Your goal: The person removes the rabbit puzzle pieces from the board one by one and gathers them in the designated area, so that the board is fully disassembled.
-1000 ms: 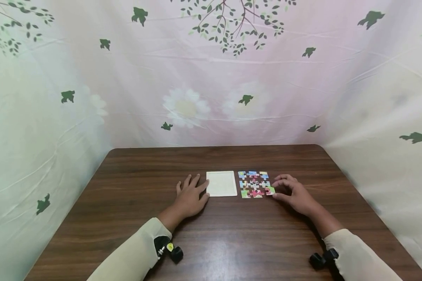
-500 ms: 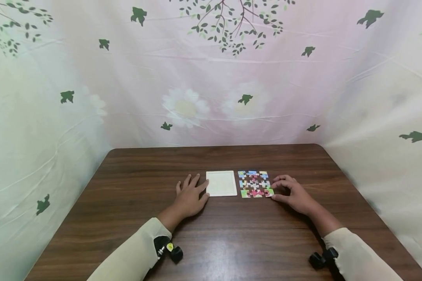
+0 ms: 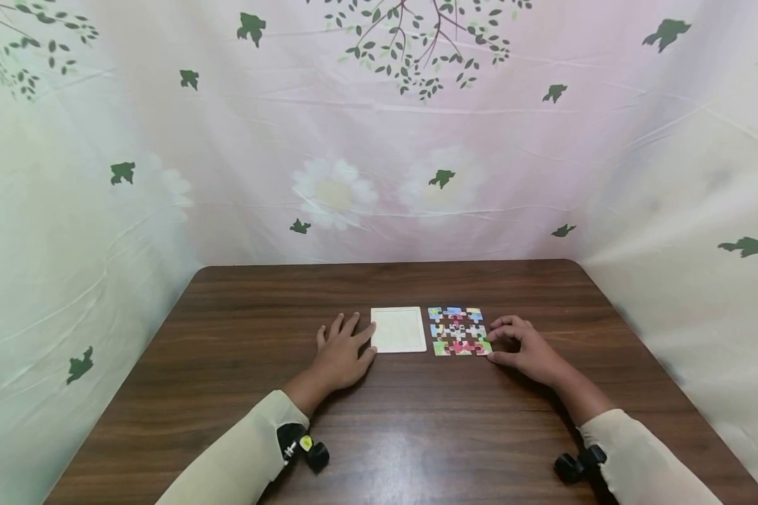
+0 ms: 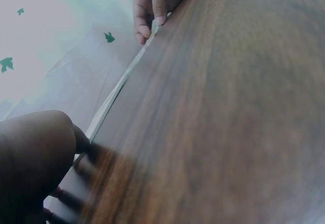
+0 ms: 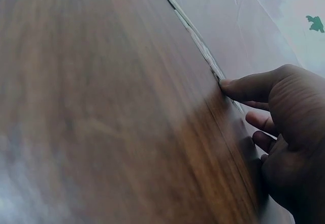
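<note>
A white square puzzle tray lies flat on the brown table, with nothing in it. My left hand rests on the table with fingers spread, its index finger and thumb touching the tray's left edge. Right of the tray lie colourful jigsaw pieces in three rows, with small gaps between some of them. At the lower right corner, my right hand pinches the edge of a green and pink jigsaw piece between thumb and finger. In the right wrist view the thumb meets the thin edge of the pieces.
The wooden table extends in front of and around the tray. A pale curtain printed with leaves, birds and flowers hangs behind the table and on both sides. Each wrist carries a black camera mount.
My right hand has shifted slightly left, bringing the corner jigsaw piece closer against its bottom-row neighbour. The left hand and the tray have stayed put.
</note>
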Action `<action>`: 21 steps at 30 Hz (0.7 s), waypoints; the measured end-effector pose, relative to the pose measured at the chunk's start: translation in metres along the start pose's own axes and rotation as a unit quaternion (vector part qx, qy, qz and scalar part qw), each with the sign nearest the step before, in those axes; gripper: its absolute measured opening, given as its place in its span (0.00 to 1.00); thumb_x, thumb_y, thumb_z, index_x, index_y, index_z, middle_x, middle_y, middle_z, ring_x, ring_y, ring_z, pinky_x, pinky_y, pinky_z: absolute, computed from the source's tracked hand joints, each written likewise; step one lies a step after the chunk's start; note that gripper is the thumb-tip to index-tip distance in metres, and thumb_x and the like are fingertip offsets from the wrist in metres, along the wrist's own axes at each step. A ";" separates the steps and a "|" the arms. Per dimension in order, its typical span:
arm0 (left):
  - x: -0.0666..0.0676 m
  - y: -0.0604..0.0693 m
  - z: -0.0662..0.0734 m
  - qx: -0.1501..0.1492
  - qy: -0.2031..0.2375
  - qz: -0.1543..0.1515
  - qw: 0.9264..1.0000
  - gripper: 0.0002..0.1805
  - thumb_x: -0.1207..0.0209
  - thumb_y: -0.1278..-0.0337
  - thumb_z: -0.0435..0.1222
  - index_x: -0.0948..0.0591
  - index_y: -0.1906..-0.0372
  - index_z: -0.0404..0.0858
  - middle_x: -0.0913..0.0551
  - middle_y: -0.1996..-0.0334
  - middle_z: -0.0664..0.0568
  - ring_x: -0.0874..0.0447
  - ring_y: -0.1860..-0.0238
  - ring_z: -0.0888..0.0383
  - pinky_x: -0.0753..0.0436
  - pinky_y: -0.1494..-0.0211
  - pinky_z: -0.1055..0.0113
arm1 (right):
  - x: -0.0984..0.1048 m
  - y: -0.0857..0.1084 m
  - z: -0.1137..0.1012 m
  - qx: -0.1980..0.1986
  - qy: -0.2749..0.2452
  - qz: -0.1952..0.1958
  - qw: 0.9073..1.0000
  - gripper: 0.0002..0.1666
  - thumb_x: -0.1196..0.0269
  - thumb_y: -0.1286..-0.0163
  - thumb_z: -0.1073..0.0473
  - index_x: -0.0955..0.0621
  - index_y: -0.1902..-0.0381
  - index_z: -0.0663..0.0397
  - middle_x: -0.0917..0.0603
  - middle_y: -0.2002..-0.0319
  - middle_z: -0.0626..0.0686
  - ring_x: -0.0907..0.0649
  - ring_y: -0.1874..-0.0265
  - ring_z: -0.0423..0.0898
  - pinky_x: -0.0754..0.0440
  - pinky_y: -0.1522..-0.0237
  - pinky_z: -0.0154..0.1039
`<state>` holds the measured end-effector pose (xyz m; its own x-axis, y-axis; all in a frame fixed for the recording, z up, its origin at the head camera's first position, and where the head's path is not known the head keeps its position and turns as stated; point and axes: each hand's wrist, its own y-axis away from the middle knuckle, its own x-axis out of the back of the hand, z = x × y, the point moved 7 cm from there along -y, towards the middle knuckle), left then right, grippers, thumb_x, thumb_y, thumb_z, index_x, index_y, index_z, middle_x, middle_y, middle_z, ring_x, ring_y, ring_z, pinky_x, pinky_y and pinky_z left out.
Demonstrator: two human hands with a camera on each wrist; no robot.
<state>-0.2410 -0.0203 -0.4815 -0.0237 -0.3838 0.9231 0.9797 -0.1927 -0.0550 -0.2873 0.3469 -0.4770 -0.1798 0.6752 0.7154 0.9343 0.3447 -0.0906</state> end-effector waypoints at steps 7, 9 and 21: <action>0.000 -0.001 -0.001 0.000 -0.001 -0.002 1.000 0.31 0.50 0.15 0.55 0.30 0.16 0.55 0.41 0.12 0.42 0.50 0.11 0.32 0.52 0.17 0.21 | 0.000 -0.002 0.001 -0.003 0.007 -0.002 1.000 0.14 0.21 0.31 0.57 0.09 0.50 0.53 0.22 0.33 0.62 0.30 0.31 0.64 0.32 0.32 0.70; 0.000 -0.001 -0.001 0.001 -0.001 -0.003 1.000 0.31 0.50 0.15 0.55 0.30 0.15 0.55 0.42 0.12 0.42 0.51 0.11 0.33 0.53 0.17 0.22 | 0.000 -0.002 0.001 -0.005 0.005 -0.001 1.000 0.14 0.21 0.31 0.57 0.09 0.50 0.53 0.23 0.33 0.62 0.31 0.31 0.64 0.33 0.32 0.71; 0.000 0.000 0.000 -0.003 0.002 -0.006 1.000 0.31 0.50 0.15 0.55 0.30 0.16 0.54 0.42 0.12 0.41 0.50 0.11 0.32 0.52 0.18 0.21 | -0.002 0.000 0.002 -0.014 0.009 0.005 1.000 0.12 0.22 0.30 0.57 0.09 0.51 0.53 0.22 0.33 0.61 0.29 0.32 0.64 0.31 0.32 0.70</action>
<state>-0.2412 -0.0203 -0.4819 -0.0369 -0.3844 0.9224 0.9782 -0.2025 -0.0453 -0.2875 0.3469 -0.4802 -0.1650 0.6670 0.7266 0.9446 0.3188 -0.0781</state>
